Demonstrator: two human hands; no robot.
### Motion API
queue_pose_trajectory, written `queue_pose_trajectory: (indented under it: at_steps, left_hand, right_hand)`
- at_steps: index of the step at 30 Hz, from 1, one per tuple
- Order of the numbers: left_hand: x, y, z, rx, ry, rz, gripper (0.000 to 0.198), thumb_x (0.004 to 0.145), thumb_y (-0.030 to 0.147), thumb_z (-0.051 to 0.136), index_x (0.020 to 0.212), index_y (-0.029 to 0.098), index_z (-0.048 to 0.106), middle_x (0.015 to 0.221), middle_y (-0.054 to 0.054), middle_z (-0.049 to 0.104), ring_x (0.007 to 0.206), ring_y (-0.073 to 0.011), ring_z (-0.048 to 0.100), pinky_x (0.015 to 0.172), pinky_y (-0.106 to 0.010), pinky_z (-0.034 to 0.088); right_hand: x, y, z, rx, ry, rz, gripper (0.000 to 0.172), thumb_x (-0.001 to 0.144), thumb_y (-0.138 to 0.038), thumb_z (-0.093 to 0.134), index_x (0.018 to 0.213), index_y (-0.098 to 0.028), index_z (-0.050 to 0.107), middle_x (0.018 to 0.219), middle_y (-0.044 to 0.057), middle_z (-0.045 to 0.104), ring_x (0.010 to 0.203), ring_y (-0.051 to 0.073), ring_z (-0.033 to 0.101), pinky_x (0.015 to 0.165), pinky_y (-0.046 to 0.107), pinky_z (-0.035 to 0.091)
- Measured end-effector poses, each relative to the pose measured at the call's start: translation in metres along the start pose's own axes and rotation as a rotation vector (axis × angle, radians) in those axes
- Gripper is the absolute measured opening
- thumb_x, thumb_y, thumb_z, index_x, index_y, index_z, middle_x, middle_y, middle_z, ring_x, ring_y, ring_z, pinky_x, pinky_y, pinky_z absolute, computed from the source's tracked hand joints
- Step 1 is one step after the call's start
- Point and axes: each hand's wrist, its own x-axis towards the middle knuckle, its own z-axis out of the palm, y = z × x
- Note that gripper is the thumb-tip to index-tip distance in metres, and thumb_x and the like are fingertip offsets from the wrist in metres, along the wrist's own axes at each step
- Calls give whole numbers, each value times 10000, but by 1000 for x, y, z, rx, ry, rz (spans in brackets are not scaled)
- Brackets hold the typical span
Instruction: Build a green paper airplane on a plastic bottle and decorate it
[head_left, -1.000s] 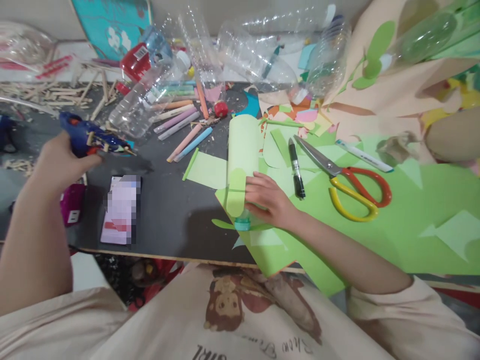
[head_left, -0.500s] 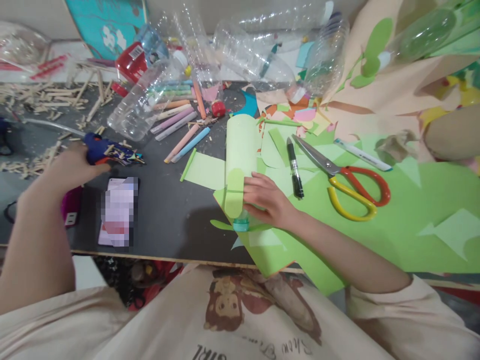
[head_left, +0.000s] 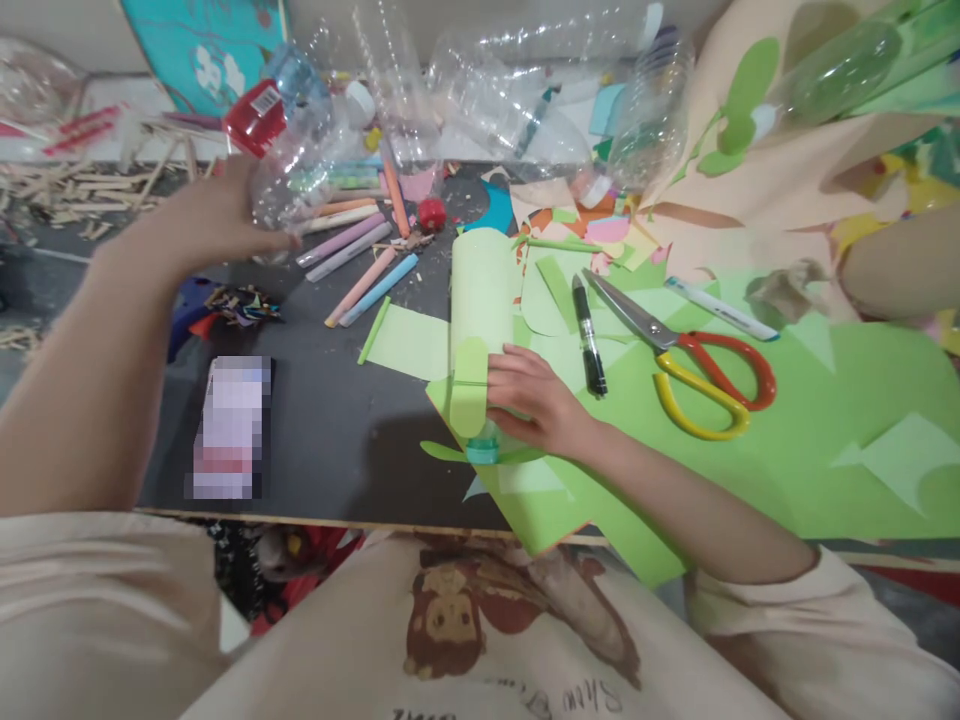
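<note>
My left hand [head_left: 214, 220] is closed around the lower end of a clear plastic bottle [head_left: 304, 165] with a white cap; its fingers are partly hidden behind the bottle. Below that hand, a blue glue gun [head_left: 191, 312] lies on the table beside a heap of small coloured scraps. My right hand [head_left: 536, 400] holds the side of a bottle wrapped in pale green paper [head_left: 482, 285], which lies with its teal cap [head_left: 482, 450] towards me. A green rounded paper strip [head_left: 470, 390] sits over the wrapped bottle near the fingers. Pale paper with a rolled green edge [head_left: 409, 340] extends from its left.
A phone [head_left: 231, 428] lies at front left. Large scissors [head_left: 660, 335], a black pen [head_left: 589, 340] and a white pen [head_left: 724, 308] rest on green sheets [head_left: 787, 470]. Several coloured sticks [head_left: 364, 287], wooden sticks [head_left: 67, 190] and clear bottles [head_left: 510, 100] are farther back. Another person's arm [head_left: 900, 262] shows at right.
My left hand has left the glue gun and moved up and right to the clear bottle, whose lower end has shifted right. My right hand and the wrapped bottle stay put.
</note>
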Motion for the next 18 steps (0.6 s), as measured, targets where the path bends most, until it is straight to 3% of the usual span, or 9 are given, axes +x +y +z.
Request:
queue_pose_trajectory:
  at_steps: [3, 5, 8, 10, 12, 14, 16, 18]
  left_hand:
    - [10, 23, -6, 100, 161, 25, 815, 857, 489, 640, 1464, 48, 319, 1488, -125, 441, 1397, -399, 367, 1130, -629, 290]
    - [9, 32, -9, 156, 272, 3, 780, 872, 340, 652, 1503, 103, 259, 1582, -93, 293, 1470, -373, 232, 1203, -592, 193]
    - [-12, 54, -1, 130, 287, -46, 753, 881, 276, 619, 1518, 178, 229, 1607, -64, 217, 1485, -294, 206, 1248, -505, 180]
    - [-39, 73, 15, 26, 351, 114, 613, 887, 256, 582, 1459, 202, 368, 1605, -73, 252, 1492, -291, 211, 1250, -503, 182]
    - [-68, 91, 35, -132, 301, 286, 440, 933, 292, 493, 1368, 222, 485, 1565, -99, 339, 1470, -311, 283, 1223, -539, 244]
    - [-91, 106, 55, -362, 218, 378, 404, 942, 311, 456, 1336, 230, 501, 1435, -129, 486, 1362, -296, 452, 1141, -503, 399]
    - [-103, 117, 72, -545, 162, 328, 377, 947, 309, 444, 1315, 270, 519, 1299, -104, 556, 1086, -232, 633, 961, -416, 550]
    - [-105, 126, 85, -666, 173, 267, 356, 941, 302, 469, 1289, 302, 541, 1201, -73, 571, 908, -176, 650, 800, -329, 592]
  right_hand:
    - [0, 0, -2, 1, -32, 8, 207, 960, -223, 489, 1070, -260, 660, 1075, 38, 754, 1180, 169, 634, 1110, 411, 440]
    - [1, 0, -2, -9, -37, 12, 214, 964, -228, 483, 1073, -259, 664, 1070, 40, 755, 1180, 172, 634, 1108, 410, 440]
    - [1, -2, -3, -8, -31, 14, 207, 961, -222, 487, 1066, -247, 663, 1053, 48, 756, 1180, 176, 633, 1100, 403, 446]
    - [1, -4, -3, 21, -25, 17, 197, 955, -230, 491, 1062, -238, 656, 1032, 56, 755, 1171, 189, 636, 1083, 415, 460]
    - [1, -4, -3, 66, 42, 17, 209, 958, -242, 467, 1077, -245, 639, 1015, 57, 751, 1130, 204, 657, 1033, 436, 501]
    - [0, -4, -3, 88, 209, 44, 245, 969, -235, 421, 1098, -275, 625, 975, 42, 747, 1041, 209, 692, 945, 445, 555]
    - [0, -4, -3, 72, 386, 97, 276, 976, -215, 404, 1106, -308, 629, 917, 18, 743, 936, 204, 713, 849, 430, 590]
    - [0, -3, -5, 52, 466, 189, 283, 975, -202, 422, 1098, -317, 650, 901, 5, 747, 877, 196, 715, 787, 401, 600]
